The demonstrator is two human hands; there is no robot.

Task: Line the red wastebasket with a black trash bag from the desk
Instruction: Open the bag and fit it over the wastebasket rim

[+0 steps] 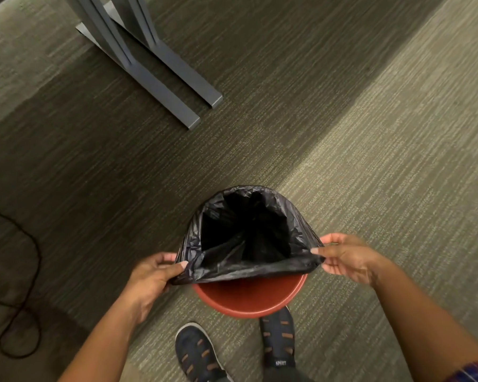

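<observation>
Both hands, left hand [152,274] and right hand [345,257], are pinching the bag [249,271], hiding the bin's [249,301] far rim.

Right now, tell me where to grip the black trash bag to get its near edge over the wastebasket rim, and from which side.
Grip the black trash bag by its near hem, at the two corners where the left hand and right hand already pinch it. Come from the outer sides, thumbs on top: the far edge looks hooked over the red wastebasket, while the near rim is still bare, so the hem likely needs pulling toward you and down.
</observation>
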